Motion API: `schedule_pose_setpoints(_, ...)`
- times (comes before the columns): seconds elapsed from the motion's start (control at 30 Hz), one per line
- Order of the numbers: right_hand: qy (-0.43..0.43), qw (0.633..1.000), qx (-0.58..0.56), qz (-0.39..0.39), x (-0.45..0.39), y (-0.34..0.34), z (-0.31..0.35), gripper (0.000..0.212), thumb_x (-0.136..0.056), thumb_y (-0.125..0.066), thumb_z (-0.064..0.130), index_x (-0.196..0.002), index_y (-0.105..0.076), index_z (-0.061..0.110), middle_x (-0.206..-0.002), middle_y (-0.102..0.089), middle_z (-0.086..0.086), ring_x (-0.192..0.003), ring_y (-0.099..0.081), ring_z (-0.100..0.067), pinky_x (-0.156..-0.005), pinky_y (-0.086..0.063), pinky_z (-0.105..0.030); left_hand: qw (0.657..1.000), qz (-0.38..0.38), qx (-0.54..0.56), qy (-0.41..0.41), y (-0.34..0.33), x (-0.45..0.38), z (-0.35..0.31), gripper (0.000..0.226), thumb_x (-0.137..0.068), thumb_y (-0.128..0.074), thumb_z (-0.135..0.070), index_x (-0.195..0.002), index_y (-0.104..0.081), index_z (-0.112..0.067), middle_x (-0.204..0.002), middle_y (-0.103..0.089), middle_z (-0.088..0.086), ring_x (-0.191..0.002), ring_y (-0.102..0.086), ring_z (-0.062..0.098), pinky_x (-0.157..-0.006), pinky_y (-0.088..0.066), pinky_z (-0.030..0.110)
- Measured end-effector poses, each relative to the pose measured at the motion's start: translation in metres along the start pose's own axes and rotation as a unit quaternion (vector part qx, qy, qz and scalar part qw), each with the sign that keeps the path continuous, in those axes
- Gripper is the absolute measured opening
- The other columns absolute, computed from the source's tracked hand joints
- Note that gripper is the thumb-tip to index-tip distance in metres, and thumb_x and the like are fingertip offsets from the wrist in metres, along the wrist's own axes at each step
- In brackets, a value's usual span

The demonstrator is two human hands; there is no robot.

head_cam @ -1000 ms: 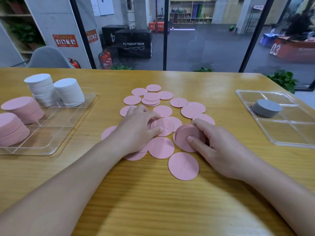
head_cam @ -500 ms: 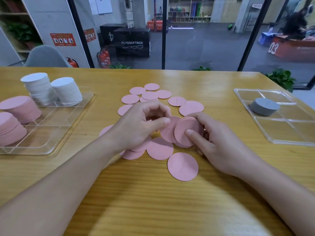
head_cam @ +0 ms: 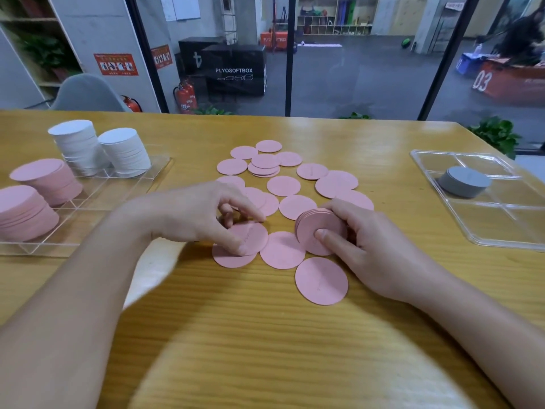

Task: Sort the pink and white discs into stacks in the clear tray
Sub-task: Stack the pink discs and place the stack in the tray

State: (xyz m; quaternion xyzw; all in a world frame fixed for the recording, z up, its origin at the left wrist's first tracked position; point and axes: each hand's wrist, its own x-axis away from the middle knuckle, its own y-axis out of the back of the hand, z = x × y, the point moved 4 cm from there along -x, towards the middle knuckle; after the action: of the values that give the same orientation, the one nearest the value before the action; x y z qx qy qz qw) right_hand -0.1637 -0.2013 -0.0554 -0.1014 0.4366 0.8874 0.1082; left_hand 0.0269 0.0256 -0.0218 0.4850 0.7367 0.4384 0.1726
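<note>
The step in hand looks like gathering: the loose flat pink round discs (head_cam: 283,185) still lie scattered on the yellow wooden table (head_cam: 265,349), well to the right of the clear plastic compartment tray (head_cam: 88,199) that already carries two white disc stacks (head_cam: 124,152) and two pink disc stacks (head_cam: 47,180).

The right hand (head_cam: 368,246) grips a small tilted pile of pink discs (head_cam: 320,230), thumb curled across its face, fingers behind. The left hand (head_cam: 203,216), between that pile and the tray, pinches a single pink disc (head_cam: 250,236) with thumb and bent fingers.

Next, that disc probably has to go onto the held pile, squared up so nothing slips.

Half a second earlier the left hand was raised beside the pile; it has since dropped onto this nearer disc, while the pile has barely moved.
</note>
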Motion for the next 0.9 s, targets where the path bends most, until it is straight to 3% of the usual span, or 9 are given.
schedule_pose_setpoints(0.1, 0.003, 1.000, -0.004, -0.003, 0.000, 0.000, 0.001, 0.009, -0.107, -0.064, 0.032, -0.116, -0.066, 0.032, -0.089, -0.066, 0.011, -0.078, -0.058, -0.014, -0.065, -0.044, -0.025, 1.000, 0.007, 0.001, 0.014, -0.004, -0.003, 0.005, 0.051, -0.073, -0.101, -0.046, -0.118, -0.078, -0.056, -0.117, -0.071, -0.010, -0.101, -0.068, 0.016, -0.092, -0.060, 0.047)
schedule_pose_setpoints(0.23, 0.010, 1.000, -0.003, -0.009, 0.000, -0.001, 0.002, 0.008, -0.107, -0.064, 0.032, -0.115, -0.066, 0.033, -0.088, -0.066, 0.012, -0.078, -0.058, -0.014, -0.065, -0.044, -0.025, 1.000, -0.025, 0.013, 0.004, -0.006, -0.005, -0.001, 0.045, -0.075, -0.101, -0.031, -0.112, -0.075, -0.038, -0.097, -0.068, -0.027, -0.081, -0.063, 0.008, -0.074, -0.055, 0.028)
schedule_pose_setpoints(0.3, 0.010, 1.000, -0.014, -0.017, -0.001, -0.001, 0.003, 0.001, -0.108, -0.063, 0.031, -0.107, -0.064, 0.031, -0.083, -0.062, 0.013, -0.073, -0.055, -0.013, -0.062, -0.040, -0.027, 0.995, -0.090, 0.046, -0.010, -0.009, -0.013, -0.005, 0.035, -0.082, -0.097, -0.022, -0.105, -0.071, -0.028, -0.077, -0.064, -0.024, -0.066, -0.052, 0.007, -0.062, -0.046, 0.026)
schedule_pose_setpoints(0.37, 0.015, 0.999, -0.036, -0.031, -0.002, 0.000, 0.004, 0.007, -0.108, -0.063, 0.029, -0.102, -0.062, 0.032, -0.081, -0.059, 0.013, -0.071, -0.051, -0.013, -0.062, -0.040, -0.027, 0.980, -0.147, 0.127, -0.036, -0.012, -0.020, -0.008, 0.020, -0.092, -0.089, -0.015, -0.100, -0.072, -0.020, -0.073, -0.064, -0.018, -0.067, -0.049, 0.011, -0.063, -0.041, 0.030)
schedule_pose_setpoints(0.5, 0.000, 0.995, -0.082, -0.049, -0.004, -0.001, 0.004, 0.006, -0.109, -0.062, 0.029, -0.111, -0.064, 0.024, -0.089, -0.065, 0.001, -0.077, -0.057, -0.025, -0.071, -0.050, -0.051, 0.961, -0.164, 0.205, -0.085, -0.020, -0.022, -0.018, 0.003, -0.105, -0.075, -0.012, -0.102, -0.074, -0.011, -0.075, -0.067, -0.003, -0.064, -0.053, 0.019, -0.058, -0.043, 0.033)
schedule_pose_setpoints(0.6, 0.004, 0.994, -0.087, -0.060, -0.004, -0.003, 0.005, 0.006, -0.109, -0.062, 0.029, -0.115, -0.063, 0.027, -0.095, -0.068, 0.004, -0.082, -0.062, -0.024, -0.076, -0.053, -0.055, 0.955, -0.135, 0.236, -0.117, -0.024, -0.020, -0.027, 0.008, -0.109, -0.068, -0.009, -0.106, -0.073, -0.005, -0.075, -0.064, 0.004, -0.067, -0.057, 0.021, -0.060, -0.050, 0.032)
schedule_pose_setpoints(0.73, 0.013, 0.995, -0.088, -0.047, -0.002, -0.005, 0.011, 0.011, -0.109, -0.063, 0.030, -0.119, -0.062, 0.037, -0.092, -0.068, 0.016, -0.074, -0.064, -0.014, -0.070, -0.055, -0.038, 0.948, -0.107, 0.261, -0.147, -0.031, -0.019, -0.035, 0.017, -0.112, -0.061, -0.002, -0.115, -0.077, -0.005, -0.082, -0.069, 0.006, -0.073, -0.064, 0.021, -0.071, -0.056, 0.034)
schedule_pose_setpoints(0.8, 0.027, 0.998, -0.059, -0.024, -0.002, -0.010, 0.015, 0.006, -0.109, -0.063, 0.029, -0.109, -0.064, 0.035, -0.085, -0.066, 0.015, -0.073, -0.061, -0.013, -0.065, -0.049, -0.033, 0.947, -0.099, 0.261, -0.159, -0.033, -0.015, -0.040, 0.026, -0.111, -0.058, 0.003, -0.118, -0.080, -0.007, -0.088, -0.075, 0.005, -0.081, -0.068, 0.020, -0.077, -0.058, 0.031)
schedule_pose_setpoints(0.9, 0.025, 0.998, -0.052, -0.030, -0.001, -0.009, 0.020, 0.019, -0.109, -0.064, 0.028, -0.093, -0.059, 0.036, -0.077, -0.060, 0.017, -0.068, -0.053, -0.010, -0.061, -0.041, -0.026, 0.957, -0.118, 0.224, -0.142, -0.026, -0.006, -0.040, 0.024, -0.110, -0.063, -0.003, -0.121, -0.082, -0.014, -0.095, -0.078, -0.003, -0.085, -0.070, 0.015, -0.076, -0.058, 0.033)
